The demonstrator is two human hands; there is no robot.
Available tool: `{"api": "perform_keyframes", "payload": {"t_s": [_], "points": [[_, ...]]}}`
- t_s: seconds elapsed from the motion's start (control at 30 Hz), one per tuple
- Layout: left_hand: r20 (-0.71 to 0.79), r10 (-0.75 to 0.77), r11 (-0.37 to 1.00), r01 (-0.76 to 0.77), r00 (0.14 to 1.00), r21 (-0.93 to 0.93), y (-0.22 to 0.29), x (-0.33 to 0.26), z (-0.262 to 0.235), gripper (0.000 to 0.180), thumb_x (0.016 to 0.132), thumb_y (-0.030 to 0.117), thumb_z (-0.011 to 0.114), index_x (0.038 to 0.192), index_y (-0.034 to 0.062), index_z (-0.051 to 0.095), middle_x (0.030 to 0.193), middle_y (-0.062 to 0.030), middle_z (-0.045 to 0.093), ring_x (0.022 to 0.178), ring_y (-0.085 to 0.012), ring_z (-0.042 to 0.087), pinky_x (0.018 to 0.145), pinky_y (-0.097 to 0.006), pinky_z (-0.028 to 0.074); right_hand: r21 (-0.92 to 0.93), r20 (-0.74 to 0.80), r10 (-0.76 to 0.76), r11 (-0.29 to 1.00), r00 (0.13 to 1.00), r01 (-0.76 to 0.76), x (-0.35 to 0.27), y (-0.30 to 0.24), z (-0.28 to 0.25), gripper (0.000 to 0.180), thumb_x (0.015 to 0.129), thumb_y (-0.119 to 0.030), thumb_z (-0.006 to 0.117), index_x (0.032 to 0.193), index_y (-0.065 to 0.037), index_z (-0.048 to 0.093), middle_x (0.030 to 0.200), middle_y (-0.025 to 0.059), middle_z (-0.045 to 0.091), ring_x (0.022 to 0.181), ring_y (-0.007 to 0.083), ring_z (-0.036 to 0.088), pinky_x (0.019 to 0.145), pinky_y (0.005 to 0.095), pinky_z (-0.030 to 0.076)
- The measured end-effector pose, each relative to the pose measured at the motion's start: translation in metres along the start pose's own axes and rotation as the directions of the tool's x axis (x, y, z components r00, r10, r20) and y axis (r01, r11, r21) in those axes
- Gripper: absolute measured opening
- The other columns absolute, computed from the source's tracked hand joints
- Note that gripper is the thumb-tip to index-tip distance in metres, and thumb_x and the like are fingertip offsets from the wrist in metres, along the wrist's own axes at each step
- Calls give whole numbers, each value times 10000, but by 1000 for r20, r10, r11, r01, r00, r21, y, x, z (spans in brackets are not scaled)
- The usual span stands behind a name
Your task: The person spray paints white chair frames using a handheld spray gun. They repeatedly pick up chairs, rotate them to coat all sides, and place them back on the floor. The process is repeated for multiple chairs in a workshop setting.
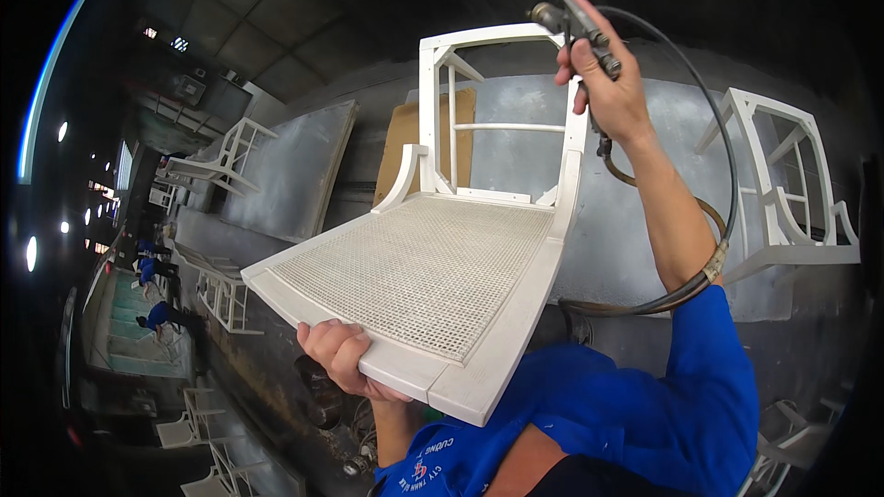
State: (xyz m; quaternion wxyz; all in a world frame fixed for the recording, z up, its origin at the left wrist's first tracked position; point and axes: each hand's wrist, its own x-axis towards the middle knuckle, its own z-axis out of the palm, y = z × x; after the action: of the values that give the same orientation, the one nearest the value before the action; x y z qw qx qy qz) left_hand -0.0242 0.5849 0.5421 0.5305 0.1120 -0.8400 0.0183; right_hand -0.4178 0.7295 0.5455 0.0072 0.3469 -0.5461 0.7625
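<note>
A white chair frame (pixel 497 396) with a woven cane back panel (pixel 405 267) tilts toward me, its seat frame and legs pointing away. My left hand (pixel 341 354) grips the near top rail of the backrest, fingers wrapped over its edge. Raised at the upper right, my right hand (pixel 603 78) is closed round a metal spray gun (pixel 589 32), held beside the far right corner of the chair's seat frame. A dark hose (pixel 714 101) loops from the gun down past my right forearm, where a wrapped joint lies near the elbow.
Beyond the chair lies a grey-white coated tabletop (pixel 645 193) with a piece of brown cardboard (pixel 401 143). Another white chair frame (pixel 783 184) stands at right. More chairs (pixel 226 161) and a grey panel (pixel 290 170) are at left. Blue-clad people (pixel 161 313) work far left.
</note>
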Motion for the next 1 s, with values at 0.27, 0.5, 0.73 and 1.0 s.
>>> {"api": "perform_keyframes", "payload": {"t_s": [0.27,0.5,0.73,1.0], "points": [[4,53,996,-53,999,-67,-6,3,1,595,892,743,512,989,157,537,929,-30,515,990,-252,531,1123,-576,299,-56,-40,-206,977,978,204,58,-70,-20,601,1064,-450,554,1562,-135,437,920,56,645,758,98,661,462,186,503],[14,65,997,-64,998,-48,-6,1,-2,600,908,751,485,995,160,550,917,-39,530,973,-263,540,1110,-570,305,-18,10,-210,977,978,210,38,-71,-18,589,1068,-440,551,1562,-136,444,926,56,647,758,105,661,465,198,496],[18,101,993,-100,995,-66,-12,9,4,673,919,799,446,963,140,575,910,-46,553,961,-267,552,1101,-566,318,4,-25,-285,959,958,285,33,-80,-27,643,1082,-446,510,1577,-57,376,968,72,633,792,106,657,481,186,521],[48,199,969,-190,979,-157,-31,85,56,662,865,716,662,1062,85,661,948,-65,625,950,-273,594,1086,-517,306,-34,-52,-279,960,959,278,21,-119,-4,666,1071,-471,523,1574,-56,385,967,75,640,811,109,659,482,194,529]]}}
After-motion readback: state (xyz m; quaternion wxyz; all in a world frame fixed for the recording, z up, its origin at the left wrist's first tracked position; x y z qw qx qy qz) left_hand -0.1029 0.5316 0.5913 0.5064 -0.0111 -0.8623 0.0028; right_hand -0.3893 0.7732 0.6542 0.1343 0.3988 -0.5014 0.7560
